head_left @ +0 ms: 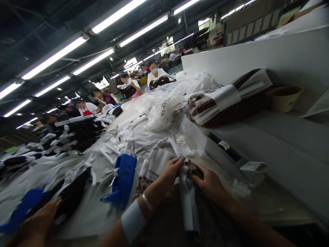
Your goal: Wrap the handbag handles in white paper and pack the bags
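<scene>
My left hand point(172, 170) is closed, pinching the white-wrapped handle point(174, 145) of a bag near a small metal fitting point(185, 163). Close against it, my right hand point(209, 180) grips a dark rounded tag point(192, 166) between thumb and fingers. A white wrapped strip point(189, 202) hangs down below both hands. Part of the brownish bag point(142, 185) shows left of my left forearm; the rest lies in deep shadow under my arms. A white band and a pale patch are around my left forearm.
A blue tape dispenser point(124, 178) stands to the left. At lower left a co-worker's hand point(42, 219) rests by a black piece point(74, 192). Wrapped brown bags point(205, 104), a beige bucket point(285, 97) and a grey tray point(228, 151) lie rightward. Plastic bags point(164, 111) cover the middle; several people sit beyond.
</scene>
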A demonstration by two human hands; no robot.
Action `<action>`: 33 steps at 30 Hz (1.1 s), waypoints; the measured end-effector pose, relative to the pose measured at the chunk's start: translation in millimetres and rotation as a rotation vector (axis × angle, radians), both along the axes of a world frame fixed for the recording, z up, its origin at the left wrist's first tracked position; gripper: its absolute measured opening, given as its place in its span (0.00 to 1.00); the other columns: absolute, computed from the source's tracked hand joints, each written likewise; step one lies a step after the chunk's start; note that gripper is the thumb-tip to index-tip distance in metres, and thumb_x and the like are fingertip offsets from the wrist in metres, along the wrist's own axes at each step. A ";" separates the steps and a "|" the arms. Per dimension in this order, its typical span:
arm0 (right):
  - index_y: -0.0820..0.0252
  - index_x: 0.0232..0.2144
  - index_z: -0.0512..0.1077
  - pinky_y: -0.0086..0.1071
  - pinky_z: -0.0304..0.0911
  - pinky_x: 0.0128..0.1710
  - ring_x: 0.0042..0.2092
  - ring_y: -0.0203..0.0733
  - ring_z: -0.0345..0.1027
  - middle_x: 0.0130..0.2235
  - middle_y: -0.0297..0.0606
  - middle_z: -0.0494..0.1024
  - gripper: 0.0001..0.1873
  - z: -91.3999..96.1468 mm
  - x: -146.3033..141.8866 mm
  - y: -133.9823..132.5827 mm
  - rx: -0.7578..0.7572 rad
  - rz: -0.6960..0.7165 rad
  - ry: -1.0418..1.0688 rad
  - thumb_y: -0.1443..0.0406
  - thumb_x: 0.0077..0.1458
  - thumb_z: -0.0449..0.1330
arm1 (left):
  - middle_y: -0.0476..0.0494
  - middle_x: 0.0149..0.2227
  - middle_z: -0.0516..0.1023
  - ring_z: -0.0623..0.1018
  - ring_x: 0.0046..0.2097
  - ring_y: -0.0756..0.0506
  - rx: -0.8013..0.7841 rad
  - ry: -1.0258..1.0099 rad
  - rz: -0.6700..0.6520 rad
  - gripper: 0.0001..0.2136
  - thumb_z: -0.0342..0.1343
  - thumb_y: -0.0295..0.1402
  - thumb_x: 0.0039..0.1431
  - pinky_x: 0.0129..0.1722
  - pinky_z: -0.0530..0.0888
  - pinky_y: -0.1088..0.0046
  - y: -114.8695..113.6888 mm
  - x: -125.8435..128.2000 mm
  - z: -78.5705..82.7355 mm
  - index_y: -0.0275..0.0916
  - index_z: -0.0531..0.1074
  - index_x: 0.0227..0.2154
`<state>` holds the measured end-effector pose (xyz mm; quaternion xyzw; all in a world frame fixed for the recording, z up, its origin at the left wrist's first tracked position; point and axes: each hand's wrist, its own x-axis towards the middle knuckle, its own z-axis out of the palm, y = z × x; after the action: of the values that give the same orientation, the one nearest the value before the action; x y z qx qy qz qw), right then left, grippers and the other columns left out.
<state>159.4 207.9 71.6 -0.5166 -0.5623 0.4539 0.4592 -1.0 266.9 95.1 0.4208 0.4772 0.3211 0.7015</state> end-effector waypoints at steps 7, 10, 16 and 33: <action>0.58 0.52 0.74 0.44 0.66 0.55 0.53 0.53 0.72 0.51 0.43 0.79 0.25 -4.2 5.9 1.0 -0.029 0.010 0.063 0.49 0.59 0.59 | 0.45 0.34 0.78 0.72 0.29 0.51 -0.051 -0.038 -0.068 0.23 0.64 0.49 0.53 0.29 0.68 0.78 -14.3 -7.8 8.1 0.37 0.77 0.45; 0.58 0.57 0.69 0.46 0.63 0.59 0.57 0.53 0.69 0.56 0.44 0.76 0.29 -6.9 7.9 -1.6 -0.015 -0.068 0.031 0.49 0.59 0.58 | 0.43 0.39 0.80 0.75 0.33 0.50 -0.035 -0.062 -0.095 0.24 0.67 0.44 0.51 0.33 0.70 0.78 -24.3 -9.6 17.4 0.38 0.76 0.49; 0.59 0.58 0.69 0.45 0.61 0.60 0.60 0.54 0.66 0.57 0.46 0.75 0.32 0.1 5.4 -10.0 0.023 -0.068 -0.083 0.47 0.59 0.57 | 0.39 0.44 0.80 0.78 0.37 0.46 0.003 -0.167 0.043 0.26 0.71 0.42 0.46 0.39 0.73 0.73 -39.6 -1.4 7.5 0.37 0.76 0.47; 0.57 0.41 0.80 0.36 0.67 0.38 0.37 0.51 0.76 0.34 0.38 0.83 0.31 3.0 11.0 -17.5 -0.020 0.051 -0.179 0.44 0.63 0.46 | 0.44 0.36 0.78 0.74 0.33 0.49 0.008 -0.150 -0.050 0.24 0.69 0.47 0.48 0.35 0.70 0.74 -47.2 8.0 -8.3 0.35 0.77 0.44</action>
<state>170.4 190.4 74.6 -0.5451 -0.6094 0.4230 0.3906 7.1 219.7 86.9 0.4101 0.4117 0.3360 0.7412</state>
